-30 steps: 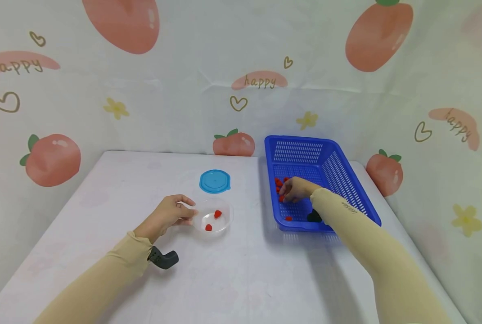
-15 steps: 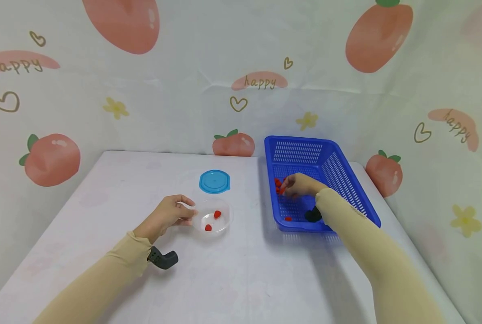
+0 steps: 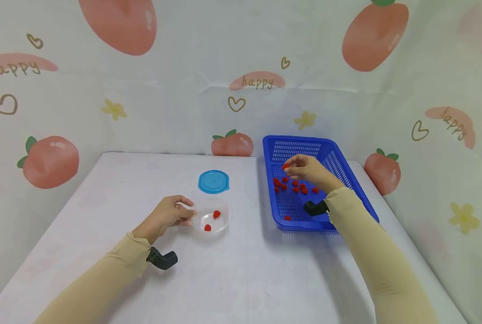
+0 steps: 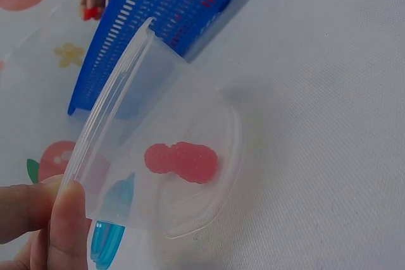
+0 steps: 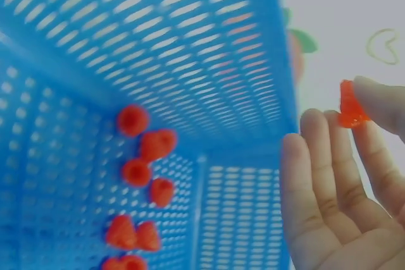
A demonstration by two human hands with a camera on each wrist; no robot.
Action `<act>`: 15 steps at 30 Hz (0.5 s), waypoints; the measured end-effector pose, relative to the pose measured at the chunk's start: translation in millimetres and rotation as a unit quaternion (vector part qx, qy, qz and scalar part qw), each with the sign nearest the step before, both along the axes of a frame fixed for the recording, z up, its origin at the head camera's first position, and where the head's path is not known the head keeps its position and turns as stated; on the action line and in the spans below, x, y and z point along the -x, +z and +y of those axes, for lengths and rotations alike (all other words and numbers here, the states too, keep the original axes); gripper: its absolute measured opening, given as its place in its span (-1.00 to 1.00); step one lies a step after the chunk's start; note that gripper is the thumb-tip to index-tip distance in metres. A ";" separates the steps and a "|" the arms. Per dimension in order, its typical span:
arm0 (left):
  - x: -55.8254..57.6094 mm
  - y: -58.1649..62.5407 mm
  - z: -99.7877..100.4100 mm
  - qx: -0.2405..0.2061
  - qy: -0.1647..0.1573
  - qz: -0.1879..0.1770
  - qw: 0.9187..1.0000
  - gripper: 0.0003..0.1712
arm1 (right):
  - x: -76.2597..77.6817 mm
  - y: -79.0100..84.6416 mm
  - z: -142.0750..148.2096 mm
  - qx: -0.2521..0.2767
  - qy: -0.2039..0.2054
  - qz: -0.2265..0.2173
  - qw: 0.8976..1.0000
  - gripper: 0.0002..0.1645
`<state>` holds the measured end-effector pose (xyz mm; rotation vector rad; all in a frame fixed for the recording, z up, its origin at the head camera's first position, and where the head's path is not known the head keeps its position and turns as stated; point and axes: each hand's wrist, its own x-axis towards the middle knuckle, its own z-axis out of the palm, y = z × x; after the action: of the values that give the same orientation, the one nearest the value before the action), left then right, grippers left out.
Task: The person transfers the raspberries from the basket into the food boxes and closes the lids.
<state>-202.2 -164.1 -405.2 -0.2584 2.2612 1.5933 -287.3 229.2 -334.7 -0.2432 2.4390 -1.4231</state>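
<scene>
My left hand (image 3: pixel 169 213) pinches the rim of a clear plastic bowl (image 4: pixel 136 203) between thumb and fingers. Two red raspberries (image 4: pixel 195 162) lie on the bowl's bottom. Over the blue basket, my right hand (image 3: pixel 307 170) holds one raspberry (image 5: pixel 349 104) between thumb and forefinger, raised above the others. In the right wrist view, the remaining fingers of that hand extend loosely. Below it, several raspberries (image 5: pixel 136 172) are scattered on the floor of the basket (image 3: pixel 270 193), mostly along its left side.
A blue lid (image 3: pixel 213 181) lies flat on the white table (image 3: pixel 241 274), behind the bowl. The basket has raised slatted walls and stands at the table's right. A printed cloth (image 3: pixel 176 121) hangs behind. A black wrist device (image 3: pixel 162 258) sticks out from the left sleeve.
My right hand has risen from among the raspberries with one in its fingers, moving up and slightly right and uncovering more of them. The left hand and bowl have stayed put.
</scene>
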 end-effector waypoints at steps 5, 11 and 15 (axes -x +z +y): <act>-0.4 0.2 -0.5 0.005 0.001 -0.002 1.000 -0.52 | -7.4 10.3 -1.3 0.086 -0.033 0.021 0.996 -0.61; -0.1 -1.1 -0.3 -0.002 0.002 0.000 1.000 -0.52 | -21.7 23.0 -8.4 0.205 -0.054 0.046 0.976 -0.70; 0.4 -1.7 -0.4 -0.004 0.003 0.000 1.000 -0.54 | -32.3 27.8 -16.5 0.250 -0.044 0.068 0.965 -0.73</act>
<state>-202.6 -164.6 -406.9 -0.2629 2.2556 1.6054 -255.0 212.7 -306.9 -0.3564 2.1694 -2.1112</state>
